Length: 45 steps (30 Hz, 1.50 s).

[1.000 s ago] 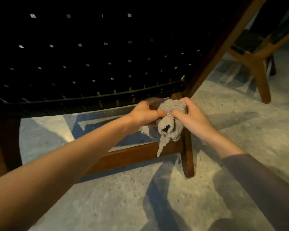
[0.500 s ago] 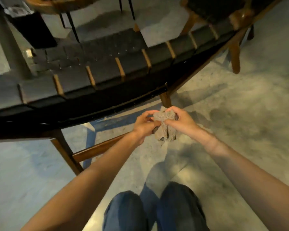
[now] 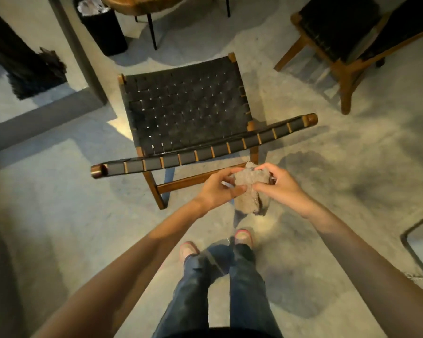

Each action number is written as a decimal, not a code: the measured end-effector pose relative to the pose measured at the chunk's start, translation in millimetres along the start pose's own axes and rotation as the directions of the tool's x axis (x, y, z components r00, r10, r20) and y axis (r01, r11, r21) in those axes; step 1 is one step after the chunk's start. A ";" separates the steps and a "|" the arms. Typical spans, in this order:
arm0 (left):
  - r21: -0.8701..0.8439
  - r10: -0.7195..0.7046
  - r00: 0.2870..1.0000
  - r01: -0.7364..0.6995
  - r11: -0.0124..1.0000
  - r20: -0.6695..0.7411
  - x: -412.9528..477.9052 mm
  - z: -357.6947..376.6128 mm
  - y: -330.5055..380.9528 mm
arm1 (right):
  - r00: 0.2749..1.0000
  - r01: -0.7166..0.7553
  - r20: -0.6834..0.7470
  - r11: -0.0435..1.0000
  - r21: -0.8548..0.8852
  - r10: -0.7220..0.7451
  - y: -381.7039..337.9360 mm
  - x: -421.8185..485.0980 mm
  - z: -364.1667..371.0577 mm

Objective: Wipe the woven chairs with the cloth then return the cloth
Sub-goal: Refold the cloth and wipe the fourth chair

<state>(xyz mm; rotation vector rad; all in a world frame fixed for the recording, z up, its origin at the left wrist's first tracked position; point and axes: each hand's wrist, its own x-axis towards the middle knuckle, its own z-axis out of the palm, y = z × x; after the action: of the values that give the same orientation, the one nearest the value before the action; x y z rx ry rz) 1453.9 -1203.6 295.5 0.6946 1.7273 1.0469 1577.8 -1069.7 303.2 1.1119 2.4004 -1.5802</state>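
A grey cloth hangs bunched between both my hands, above the concrete floor. My left hand pinches its left side and my right hand grips its upper right. Just beyond them stands a woven chair with black straps and a wooden frame; I look down on its seat and the top rail of its back from behind. A second woven chair stands at the upper right, partly cut off by the frame edge.
A black waste bin and a round wooden table on thin black legs stand beyond the chair. A grey step or ledge runs along the left. My legs and shoes are below the hands.
The view rose from low behind the chair's back to standing height, now showing the whole seat from above. Both hands kept hold of the cloth and drew back from the chair frame.
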 end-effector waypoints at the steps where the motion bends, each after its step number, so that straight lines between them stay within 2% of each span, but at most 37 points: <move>1: 0.034 0.009 1.000 -0.009 0.999 -0.005 -11.4 -9.6 4.5 | 1.000 0.016 0.011 1.000 0.001 -0.016 -12.5 -5.5 1.8; 5: 0.213 0.047 0.995 -0.026 0.977 -0.092 -53.9 -45.8 1.8 | 0.992 0.100 0.078 0.995 -0.014 -0.099 -55.7 -20.9 15.0; 8: 0.330 0.094 0.972 -0.018 0.944 -0.216 -85.4 -67.0 -4.4 | 0.976 0.177 0.138 0.984 -0.029 -0.171 -83.6 -25.7 29.6; 11: 0.315 0.120 0.944 -0.018 0.949 -0.308 -113.4 -88.0 -5.2 | 0.938 0.278 0.229 0.959 -0.045 -0.261 -110.4 -24.3 46.1; 14: 0.249 0.062 0.914 0.043 0.968 -0.400 -140.1 -107.9 -3.4 | 0.903 0.344 0.297 0.937 -0.064 -0.311 -135.4 -18.5 64.8; 18: 0.200 0.061 0.845 0.056 0.978 -0.531 -170.2 -145.3 -8.5 | 0.873 0.419 0.330 0.898 -0.133 -0.359 -173.2 -10.0 91.3; 21: 0.191 0.084 0.818 0.033 0.981 -0.570 -190.5 -182.2 -12.1 | 0.849 0.467 0.340 0.875 -0.126 -0.405 -208.3 -1.2 116.4; 27: 0.220 0.101 0.811 0.035 0.975 -0.576 -211.1 -271.5 -42.3 | 0.816 0.508 0.375 0.855 -0.105 -0.440 -269.8 37.3 191.4; 31: 0.239 0.122 0.832 0.013 0.971 -0.541 -213.2 -355.7 -75.5 | 0.844 0.458 0.352 0.885 -0.082 -0.404 -306.6 67.4 257.7; 34: 0.238 0.150 0.856 -0.033 0.971 -0.495 -210.7 -425.0 -91.3 | 0.893 0.364 0.292 0.931 -0.022 -0.342 -340.0 84.6 308.9; 38: 0.340 0.227 0.905 -0.100 0.935 -0.360 -202.2 -507.6 -99.8 | 0.955 0.239 0.161 0.967 0.087 -0.251 -386.8 104.6 358.6; 45: 0.523 0.341 0.927 -0.214 0.825 -0.159 -151.9 -605.5 -93.5 | 0.985 0.174 -0.028 0.976 0.134 -0.172 -434.4 154.3 391.2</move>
<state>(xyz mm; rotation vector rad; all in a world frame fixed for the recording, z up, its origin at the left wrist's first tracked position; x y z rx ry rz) 949.8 -1574.0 380.4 1.2214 2.1961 0.9076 1080.3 -1401.7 391.3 0.9607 2.4935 -1.8192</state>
